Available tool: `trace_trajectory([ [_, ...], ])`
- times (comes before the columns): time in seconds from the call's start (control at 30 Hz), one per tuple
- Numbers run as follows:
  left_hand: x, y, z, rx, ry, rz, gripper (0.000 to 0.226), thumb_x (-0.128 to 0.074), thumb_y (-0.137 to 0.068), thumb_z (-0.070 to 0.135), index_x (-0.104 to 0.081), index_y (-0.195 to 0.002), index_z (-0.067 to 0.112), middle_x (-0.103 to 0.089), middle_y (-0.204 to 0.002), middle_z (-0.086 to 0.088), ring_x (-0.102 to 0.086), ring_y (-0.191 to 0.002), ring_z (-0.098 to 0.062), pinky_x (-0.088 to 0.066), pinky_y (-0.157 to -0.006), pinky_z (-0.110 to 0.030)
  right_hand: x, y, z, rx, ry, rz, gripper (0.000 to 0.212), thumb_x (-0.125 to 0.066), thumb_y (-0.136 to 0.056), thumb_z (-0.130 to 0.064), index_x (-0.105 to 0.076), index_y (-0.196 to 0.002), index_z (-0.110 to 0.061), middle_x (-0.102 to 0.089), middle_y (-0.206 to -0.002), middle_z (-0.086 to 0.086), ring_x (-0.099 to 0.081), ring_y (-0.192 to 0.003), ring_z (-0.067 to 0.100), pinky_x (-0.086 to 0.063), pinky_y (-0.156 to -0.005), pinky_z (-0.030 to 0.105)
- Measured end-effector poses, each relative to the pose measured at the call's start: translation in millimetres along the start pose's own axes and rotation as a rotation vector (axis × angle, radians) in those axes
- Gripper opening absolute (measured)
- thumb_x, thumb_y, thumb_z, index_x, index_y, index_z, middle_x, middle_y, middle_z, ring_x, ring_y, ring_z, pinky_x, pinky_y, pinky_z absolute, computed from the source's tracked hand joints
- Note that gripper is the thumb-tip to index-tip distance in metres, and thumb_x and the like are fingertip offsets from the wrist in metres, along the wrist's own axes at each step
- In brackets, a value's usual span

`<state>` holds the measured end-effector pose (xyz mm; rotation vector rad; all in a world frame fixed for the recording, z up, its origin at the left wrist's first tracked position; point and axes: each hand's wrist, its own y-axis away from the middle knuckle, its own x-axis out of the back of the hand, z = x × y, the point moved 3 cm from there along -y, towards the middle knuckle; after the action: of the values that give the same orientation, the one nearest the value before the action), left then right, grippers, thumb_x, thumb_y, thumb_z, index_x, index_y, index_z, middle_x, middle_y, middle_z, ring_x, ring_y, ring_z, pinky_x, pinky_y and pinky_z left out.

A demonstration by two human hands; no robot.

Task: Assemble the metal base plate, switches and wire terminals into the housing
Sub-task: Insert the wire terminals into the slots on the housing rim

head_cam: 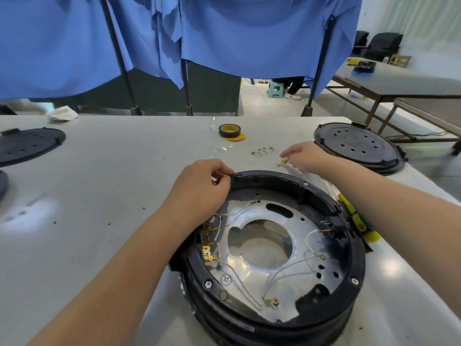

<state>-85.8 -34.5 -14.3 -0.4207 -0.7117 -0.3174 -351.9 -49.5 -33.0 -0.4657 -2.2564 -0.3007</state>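
— Two hands up over the table (124,158), and we've got the round black housing (274,245) at the near edge, metal plate (249,278) lying inside it with white wires (287,268) looping across.

— Our left hand (199,188) has its fingers curled on the housing's far-left rim, gripping it.

— Our right hand (303,157), just beyond the rim, pinches a small brass terminal (284,161) between thumb and fingertips.

— More loose terminals (262,151) lie just past it, a tape roll (229,130) farther back, a yellow screwdriver (359,221) touching the housing's right side.

— We see a black lid (356,148) toward the far-right corner.
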Motion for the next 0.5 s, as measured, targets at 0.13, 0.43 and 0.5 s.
trace_trajectory([
  [0.13,0.0,-0.6,-0.8,0.006,0.000,0.002,0.019,-0.055,-0.093,0.021,-0.069,-0.103,0.029,-0.060,-0.085,0.018,-0.059,-0.078,-0.002,-0.046,-0.066,-0.016,-0.3,-9.2,0.8,-0.096,-0.080,0.028,0.031,-0.048,-0.090,-0.001,-0.065,-0.116,0.000,-0.062,-0.110,0.020,-0.048,-0.068,0.010,-0.045,-0.078,0.032],
  [0.43,0.0,0.7,-1.2,0.017,0.020,-0.006,0.020,-0.054,-0.092,0.022,-0.069,-0.104,0.030,-0.063,-0.089,0.014,-0.059,-0.081,-0.001,-0.048,-0.069,-0.019,30.2,13.3,-9.8,-0.027,-0.477,0.220,0.010,-0.072,-0.081,-0.006,-0.074,-0.086,-0.014,-0.071,-0.098,0.005,-0.063,-0.086,0.012,-0.050,-0.066,0.015],
  [0.5,-0.1,0.9,-1.5,0.018,0.020,-0.024,0.021,-0.054,-0.093,0.023,-0.069,-0.106,0.030,-0.062,-0.089,0.014,-0.058,-0.081,0.001,-0.045,-0.065,-0.015,38.2,24.5,-15.5,0.014,-0.557,0.246,0.013,-0.072,-0.080,-0.004,-0.075,-0.087,-0.014,-0.073,-0.093,0.001,-0.066,-0.089,0.012,-0.053,-0.065,0.013],
])
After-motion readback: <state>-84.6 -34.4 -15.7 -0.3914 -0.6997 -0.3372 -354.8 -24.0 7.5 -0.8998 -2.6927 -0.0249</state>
